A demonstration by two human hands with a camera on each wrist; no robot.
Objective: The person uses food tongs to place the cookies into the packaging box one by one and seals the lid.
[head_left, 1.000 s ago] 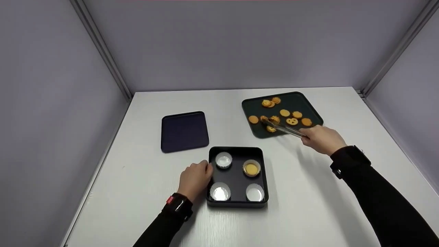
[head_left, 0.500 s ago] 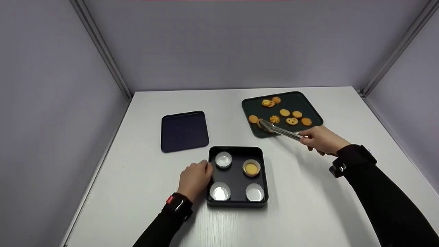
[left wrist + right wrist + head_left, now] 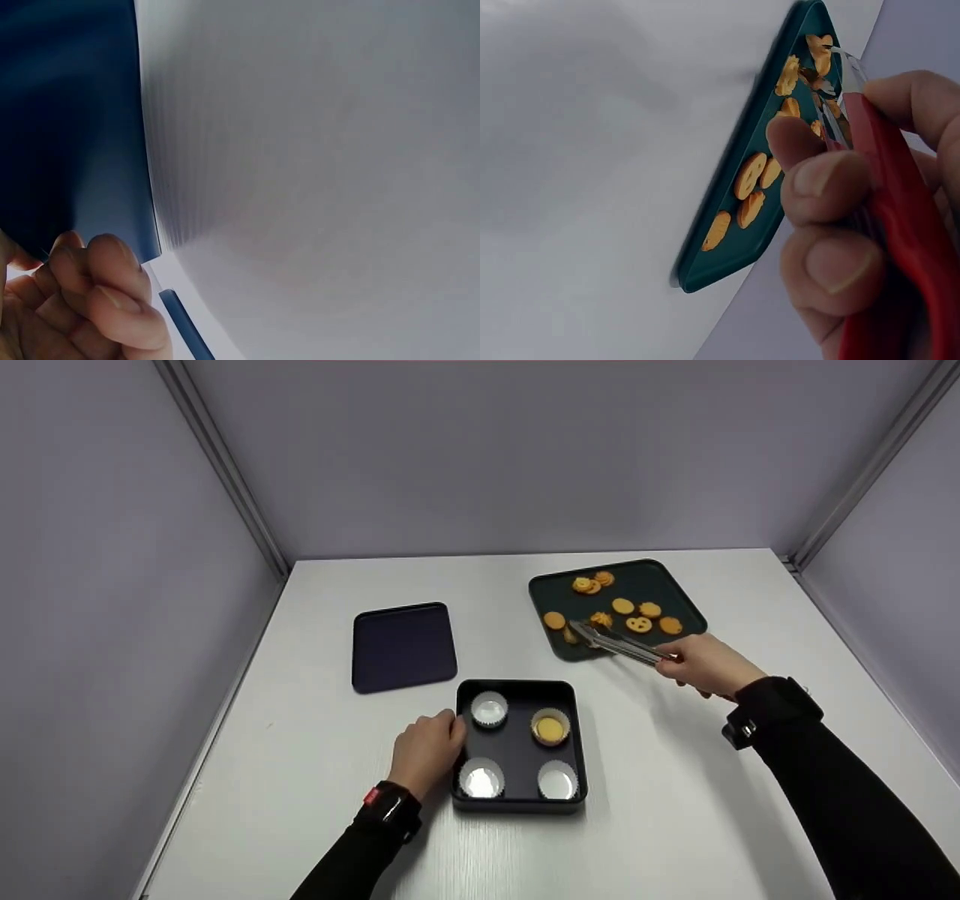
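My right hand grips a pair of tongs, metal with red handles in the right wrist view. Their arms stand apart, tips low among the cookies at the front left of a dark green tray. One cookie lies at the tips, and another beneath the tongs is mostly hidden. On the near side, my left hand holds the left wall of a black square pan, fingers curled in the left wrist view. The pan bears white paper cups; one cup holds a round yellow cookie.
A flat dark navy tray lies to the left, behind the pan. Several more cookies are spread over the green tray. Grey panels wall in the white table at the back and sides.
The tongs have turned and shifted slightly toward the tray's front edge, and their arms have since spread. A cookie by the tips now lies nearer the front. The left hand and pan stay still.
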